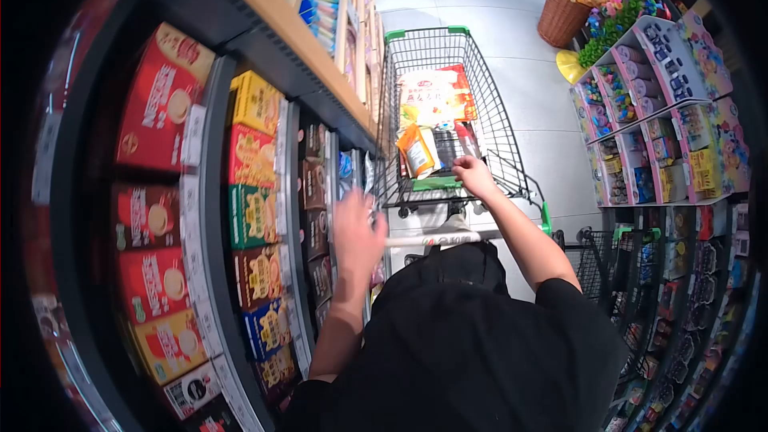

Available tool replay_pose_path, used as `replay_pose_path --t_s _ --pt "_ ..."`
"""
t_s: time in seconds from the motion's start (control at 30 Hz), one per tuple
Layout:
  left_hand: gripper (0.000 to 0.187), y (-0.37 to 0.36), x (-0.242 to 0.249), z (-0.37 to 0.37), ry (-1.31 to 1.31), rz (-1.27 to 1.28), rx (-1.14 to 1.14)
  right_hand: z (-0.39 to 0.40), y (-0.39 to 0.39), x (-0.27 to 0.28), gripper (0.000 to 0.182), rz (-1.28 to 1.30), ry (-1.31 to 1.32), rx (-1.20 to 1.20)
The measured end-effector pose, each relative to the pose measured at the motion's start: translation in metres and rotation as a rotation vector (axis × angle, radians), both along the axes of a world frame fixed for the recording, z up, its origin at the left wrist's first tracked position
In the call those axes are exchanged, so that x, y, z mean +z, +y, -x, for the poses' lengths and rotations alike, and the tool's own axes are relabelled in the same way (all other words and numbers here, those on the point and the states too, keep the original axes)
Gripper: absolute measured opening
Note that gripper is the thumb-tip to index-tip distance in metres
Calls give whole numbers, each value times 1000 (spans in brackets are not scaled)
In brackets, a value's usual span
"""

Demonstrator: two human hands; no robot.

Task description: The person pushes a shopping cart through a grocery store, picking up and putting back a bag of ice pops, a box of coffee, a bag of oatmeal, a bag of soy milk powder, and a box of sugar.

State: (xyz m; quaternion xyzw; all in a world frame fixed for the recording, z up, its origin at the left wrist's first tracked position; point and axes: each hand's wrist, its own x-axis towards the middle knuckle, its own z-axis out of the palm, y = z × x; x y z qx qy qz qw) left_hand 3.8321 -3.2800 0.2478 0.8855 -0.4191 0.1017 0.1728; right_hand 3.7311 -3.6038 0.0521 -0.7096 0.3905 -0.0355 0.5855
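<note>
My left hand (360, 232), blurred by motion, is raised beside the shelf at the left end of the cart handle (448, 238). Its fingers look stretched out, and I see nothing in them. Above the near end of the shopping cart (502, 124), my right hand (474, 177) has its fingers curled together; whether something small is between them is hidden. Inside the cart lie a large red and white food bag (436, 96), an orange and white pouch (418, 152) and a dark package (445, 142) close to my right fingertips.
Shelves on the left hold red Nescafé boxes (160, 104) and several colourful cartons (256, 216). To the right stand a display of small toys (640, 80), a wicker basket (562, 16) and another black cart (602, 260). Pale floor tiles (512, 56) run along the aisle.
</note>
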Motion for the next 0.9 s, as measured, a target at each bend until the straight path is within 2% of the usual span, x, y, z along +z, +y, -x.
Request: replay_pose_path --t_s 0.03,0.1,0.13,0.17,0.2,0.27,0.33,0.4,0.5,0.67,0.77,0.9 --pt "32 -14 -24 10 184 35 -130 7 -23 -23 35 60 77 -22" --pt "22 -32 -71 35 435 -34 -177 13 -62 -41 42 171 335 -1" --pt "20 -35 -103 47 481 -116 -166 14 -80 -70 47 284 389 10" --pt "22 -36 -124 56 527 -202 -154 12 -97 -101 47 267 428 7" --pt "22 -37 -128 60 545 -220 -149 4 -110 -110 49 238 516 8" --pt "29 -44 -139 62 270 -84 -132 -14 -135 -136 51 231 643 25" --pt "28 -47 -139 57 275 -114 -144 -36 -149 -156 48 232 711 -2" --pt "27 -53 -135 59 275 -145 -151 -47 -163 -203 47 222 712 11" --pt "25 -60 -133 57 358 -186 -52 -66 -168 -231 44 266 723 -2" --pt "21 -61 -139 61 372 -191 -67 -75 -170 -285 40 343 768 -23" --pt "19 -68 -135 62 367 -197 -53 -81 -175 -272 48 315 762 -138" --pt "20 -72 -133 63 367 -182 -42 -87 -173 -237 43 338 744 -163"
